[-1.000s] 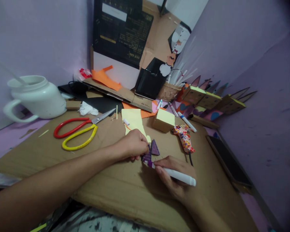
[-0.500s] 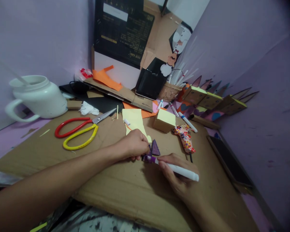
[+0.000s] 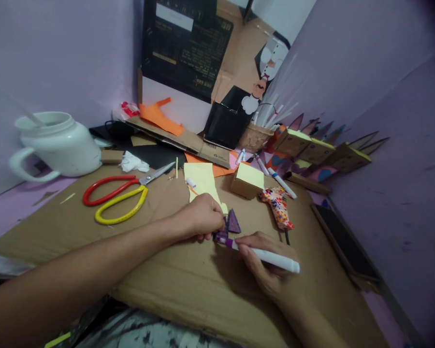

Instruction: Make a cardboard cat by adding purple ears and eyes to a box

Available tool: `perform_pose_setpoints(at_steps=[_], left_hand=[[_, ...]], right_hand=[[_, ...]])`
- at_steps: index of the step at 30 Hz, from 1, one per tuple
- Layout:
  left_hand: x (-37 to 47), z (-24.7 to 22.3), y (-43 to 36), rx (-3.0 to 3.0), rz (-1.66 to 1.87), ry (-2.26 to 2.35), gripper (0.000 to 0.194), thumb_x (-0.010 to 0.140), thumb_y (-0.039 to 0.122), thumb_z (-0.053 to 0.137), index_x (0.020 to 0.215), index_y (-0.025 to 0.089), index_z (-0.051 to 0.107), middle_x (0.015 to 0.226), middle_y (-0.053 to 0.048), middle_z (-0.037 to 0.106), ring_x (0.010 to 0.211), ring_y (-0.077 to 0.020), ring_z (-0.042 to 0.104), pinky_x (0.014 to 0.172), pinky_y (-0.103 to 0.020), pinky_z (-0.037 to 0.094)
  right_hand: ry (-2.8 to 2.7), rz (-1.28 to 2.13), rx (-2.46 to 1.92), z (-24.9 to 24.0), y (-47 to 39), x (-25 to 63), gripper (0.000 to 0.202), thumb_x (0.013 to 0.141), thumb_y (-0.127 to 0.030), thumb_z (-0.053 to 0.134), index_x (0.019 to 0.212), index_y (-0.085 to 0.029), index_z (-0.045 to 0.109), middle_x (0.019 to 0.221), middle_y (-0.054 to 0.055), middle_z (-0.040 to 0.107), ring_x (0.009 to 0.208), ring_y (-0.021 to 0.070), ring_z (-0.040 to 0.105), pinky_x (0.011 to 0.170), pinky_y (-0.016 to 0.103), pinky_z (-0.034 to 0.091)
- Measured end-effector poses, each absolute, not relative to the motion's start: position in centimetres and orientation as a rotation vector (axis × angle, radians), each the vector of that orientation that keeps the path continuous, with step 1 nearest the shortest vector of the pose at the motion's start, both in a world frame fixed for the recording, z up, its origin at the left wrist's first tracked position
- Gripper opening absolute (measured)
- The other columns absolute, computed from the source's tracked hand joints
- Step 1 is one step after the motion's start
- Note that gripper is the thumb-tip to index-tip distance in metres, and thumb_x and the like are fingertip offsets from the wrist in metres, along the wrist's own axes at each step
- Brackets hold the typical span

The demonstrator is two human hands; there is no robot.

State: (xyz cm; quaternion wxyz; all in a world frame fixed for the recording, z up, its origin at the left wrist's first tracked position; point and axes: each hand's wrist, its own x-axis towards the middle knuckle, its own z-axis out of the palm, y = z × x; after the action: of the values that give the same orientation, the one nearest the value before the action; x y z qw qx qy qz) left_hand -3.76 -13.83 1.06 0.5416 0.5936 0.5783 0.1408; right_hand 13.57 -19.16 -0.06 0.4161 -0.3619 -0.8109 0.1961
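1. Two bare hands meet on the purple cardstock piece (image 3: 222,234), which lies nearer us than our landmark, the yellow-topped cardboard box (image 3: 247,182), and to its left.
2. Our left hand (image 3: 205,217) is curled like a loose fist over that piece, left of the box and nearer us. We judge that it steadies the piece against the marker's push; the fingertips are partly hidden, so we cannot tell whether they pinch or press it.
3. Our right hand (image 3: 266,258) grips the white-barrelled purple marker (image 3: 275,259) in a writing hold, nearer us than the box. Its purple end meets the piece's near edge, and the barrel slants rightward, probably so that we can watch the tip.
4. The purple triangle (image 3: 234,222) lies just beside the piece, nearer us than the box and slightly left, seemingly set within easy reach.
5. Left of the box, we see the pale yellow paper (image 3: 201,173); well beyond that lie the red-and-yellow-handled scissors (image 3: 121,199), apparently parked clear of the fingers.
6. Right of the box and nearer us rests the floral-patterned glue gun (image 3: 276,209).
7. The corrugated cardboard sheet (image 3: 166,285) under the box perhaps guards our tabletop from ink.
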Motion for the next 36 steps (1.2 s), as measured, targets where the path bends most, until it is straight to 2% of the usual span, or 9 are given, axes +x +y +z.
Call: perform_pose_setpoints(at_steps=[24, 33, 36], left_hand=[[-3.74, 0.78, -13.75, 1.418, 0.345, 1.373, 0.012, 0.056, 0.015, 0.051, 0.059, 0.015, 0.063, 0.032, 0.005, 0.044, 0.028, -0.0089, 0.039, 0.03, -0.019, 0.031], [-3.74, 1.11, -13.81, 1.386, 0.334, 1.376, 0.011, 0.054, 0.015, 0.05, 0.056, 0.015, 0.061, 0.031, 0.004, 0.045, 0.027, -0.01, 0.038, 0.028, -0.019, 0.027], [-3.71, 1.08, -13.8, 1.386, 0.339, 1.377, 0.012, 0.054, 0.015, 0.05, 0.058, 0.015, 0.061, 0.031, 0.004, 0.044, 0.027, -0.0101, 0.038, 0.029, -0.019, 0.028]], right_hand=[[-2.065, 0.459, -0.867, 0.05, -18.98, 13.3, 0.011, 0.08, -0.014, 0.058, 0.081, -0.019, 0.067, 0.064, 0.004, 0.068, 0.051, 0.0133, 0.062, 0.047, 0.021, 0.049], [-1.875, 0.607, -1.084, -0.29, -19.31, 14.23, 0.017, 0.084, -0.023, 0.056, 0.073, -0.018, 0.068, 0.055, 0.002, 0.062, 0.045, 0.0127, 0.055, 0.04, 0.023, 0.04], [-1.902, 0.603, -1.048, -0.25, -19.29, 14.11, 0.016, 0.083, -0.02, 0.056, 0.073, -0.018, 0.068, 0.055, 0.001, 0.062, 0.045, 0.0123, 0.056, 0.042, 0.022, 0.041]])
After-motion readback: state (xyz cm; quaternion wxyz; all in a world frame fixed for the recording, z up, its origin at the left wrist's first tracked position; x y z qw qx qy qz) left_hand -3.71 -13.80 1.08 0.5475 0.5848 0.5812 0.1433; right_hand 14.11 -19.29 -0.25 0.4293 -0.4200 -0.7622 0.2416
